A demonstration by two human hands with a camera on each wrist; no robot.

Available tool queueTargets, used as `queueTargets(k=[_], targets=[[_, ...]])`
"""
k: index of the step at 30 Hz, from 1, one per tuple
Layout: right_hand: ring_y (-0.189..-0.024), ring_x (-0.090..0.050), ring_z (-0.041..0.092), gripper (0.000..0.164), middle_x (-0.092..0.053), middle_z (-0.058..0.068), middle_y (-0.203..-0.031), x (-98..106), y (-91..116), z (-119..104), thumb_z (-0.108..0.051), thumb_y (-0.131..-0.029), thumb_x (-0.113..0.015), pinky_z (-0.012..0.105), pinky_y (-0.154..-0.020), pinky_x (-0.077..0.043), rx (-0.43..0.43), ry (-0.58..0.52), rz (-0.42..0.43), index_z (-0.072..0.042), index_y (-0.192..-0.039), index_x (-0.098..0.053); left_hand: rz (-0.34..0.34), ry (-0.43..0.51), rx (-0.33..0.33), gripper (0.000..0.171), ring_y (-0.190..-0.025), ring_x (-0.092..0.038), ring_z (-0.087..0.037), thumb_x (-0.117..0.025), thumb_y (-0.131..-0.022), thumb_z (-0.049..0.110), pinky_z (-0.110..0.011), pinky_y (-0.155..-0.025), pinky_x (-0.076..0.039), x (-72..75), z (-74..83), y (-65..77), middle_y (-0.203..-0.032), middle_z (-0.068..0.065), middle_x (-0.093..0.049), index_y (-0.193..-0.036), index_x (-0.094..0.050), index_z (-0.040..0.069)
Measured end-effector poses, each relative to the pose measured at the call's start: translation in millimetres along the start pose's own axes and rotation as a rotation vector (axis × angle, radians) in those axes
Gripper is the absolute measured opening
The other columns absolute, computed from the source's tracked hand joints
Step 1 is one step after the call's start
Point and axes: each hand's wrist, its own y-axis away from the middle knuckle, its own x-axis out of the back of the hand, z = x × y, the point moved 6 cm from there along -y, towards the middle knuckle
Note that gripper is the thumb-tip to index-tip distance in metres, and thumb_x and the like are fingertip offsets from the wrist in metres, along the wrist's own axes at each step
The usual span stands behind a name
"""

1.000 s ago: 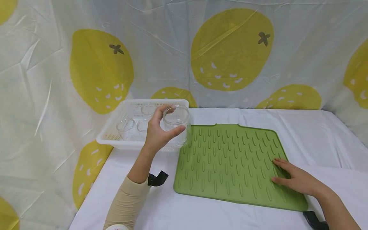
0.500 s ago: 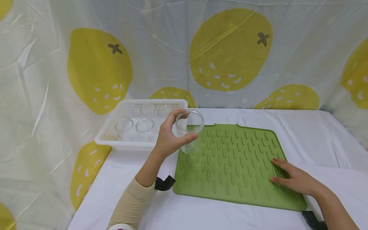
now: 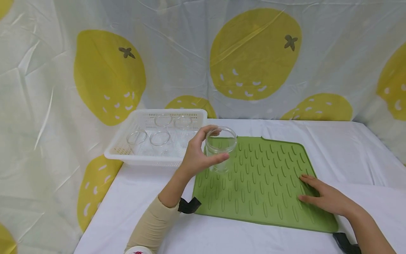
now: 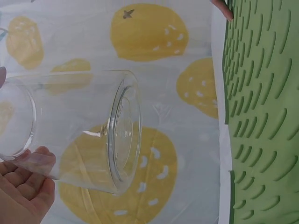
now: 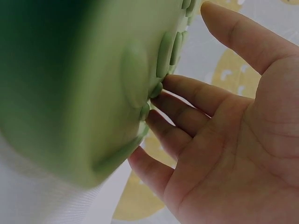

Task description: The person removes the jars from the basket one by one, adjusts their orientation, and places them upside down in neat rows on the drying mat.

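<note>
Clear glass in left hand, upright over the mat

Item 1: one clear glass [image 4: 84,140], straight-walled and cylindrical; long axis close to vertical, mouth upward, thick base downward; held above the far left corner of the green mat [image 3: 253,190], the base apart from the mat's surface in the left wrist view, where the same axis runs across the picture with the base turned towards the mat

Item 2: left hand [image 3: 197,157], gripping the glass around its side below the rim, thumb on the near side and fingers round the far side; beige sleeve [image 3: 152,225] on the forearm, black band [image 3: 189,205] at the wrist

Item 3: right hand [image 3: 328,199], palm down with fingers extended and spread, holding nothing; fingertips touching the mat just inside its right edge

Item 4: the mat itself, flat on the bench [image 3: 345,148], set with rows of long raised ridges

Item 5: white basket [image 3: 142,161] with slotted walls, at the far left corner of the bench, its right end just beside the mat's far left corner; inside, four more glasses [image 3: 160,139] with mouths upward, two along the far edge, two nearer the left end

Item 6: pale curtain [image 3: 177,53] with yellow lemons, behind the bench's far edge
</note>
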Motion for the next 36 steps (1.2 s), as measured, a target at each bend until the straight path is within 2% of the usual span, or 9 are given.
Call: queueTargets(k=[5,8,11,17,25,30,36], targets=[[-0.13,-0.024,0.061,0.081,-0.027,0.038,-0.147,0,0,-1,-0.036,-0.089,-0.07,0.071,-0.094,-0.03,0.007,-0.007,0.002,0.012,-0.144,-0.034,-0.019,0.014,0.013,0.068,-0.119,-0.053,-0.015,-0.084,-0.072,0.021,-0.039,-0.109,-0.035,-7.2,-1.8,0.5,-0.123,-0.002,-0.06,-0.13,-0.052,0.007],[-0.13,-0.025,0.061,0.081,-0.026,0.038,-0.147,0,0,-1,-0.037,-0.09,-0.069,0.071,-0.094,-0.03,0.007,-0.004,0.0,0.012,-0.144,-0.034,-0.039,0.017,0.016,0.069,-0.121,-0.053,-0.016,-0.085,-0.071,0.013,-0.039,-0.109,-0.036,-12.4,-2.5,0.9,-0.124,-0.004,-0.06,-0.131,-0.051,0.006],[-0.129,-0.025,0.061,0.081,-0.027,0.038,-0.147,1,0,0,-0.037,-0.089,-0.07,0.071,-0.094,-0.031,0.007,0.003,0.004,0.012,-0.144,-0.034,-0.07,0.009,0.018,0.07,-0.121,-0.052,-0.015,-0.086,-0.071,0.013,-0.039,-0.108,-0.037,-18.7,-2.7,1.7,-0.125,-0.006,-0.06,-0.132,-0.05,0.007],[-0.129,-0.026,0.061,0.081,-0.028,0.038,-0.146,2,0,0,-0.036,-0.089,-0.07,0.07,-0.094,-0.031,0.013,0.005,0.01,0.012,-0.144,-0.034,-0.123,0.0,0.057,0.072,-0.12,-0.05,-0.011,-0.086,-0.072,0.017,-0.04,-0.106,-0.04,-32.0,-5.4,4.5,-0.126,-0.002,-0.059,-0.133,-0.049,0.012],[-0.13,-0.024,0.061,0.081,-0.027,0.038,-0.147,1,0,-1,-0.035,-0.089,-0.07,0.071,-0.095,-0.029,0.019,-0.015,0.012,0.012,-0.144,-0.034,-0.171,-0.025,0.086,0.074,-0.119,-0.05,-0.01,-0.087,-0.071,0.021,-0.032,-0.105,-0.04,-46.4,-2.5,6.3,-0.127,-0.001,-0.059,-0.134,-0.049,0.011],[-0.13,-0.024,0.061,0.081,-0.027,0.038,-0.146,2,1,-1,-0.035,-0.09,-0.07,0.07,-0.095,-0.03,0.02,-0.013,0.01,0.012,-0.144,-0.034,-0.187,-0.042,0.085,0.073,-0.118,-0.05,-0.008,-0.087,-0.071,0.024,-0.032,-0.104,-0.041,-53.2,-0.8,6.5,-0.128,0.003,-0.06,-0.133,-0.05,0.014],[-0.13,-0.024,0.061,0.081,-0.027,0.039,-0.146,3,0,-1,-0.035,-0.09,-0.069,0.071,-0.095,-0.029,0.019,-0.014,0.007,0.013,-0.144,-0.033,-0.211,-0.011,0.069,0.073,-0.12,-0.051,-0.014,-0.087,-0.072,0.022,-0.031,-0.105,-0.04,-59.9,-2.0,8.9,-0.129,0.002,-0.059,-0.134,-0.049,0.012]])
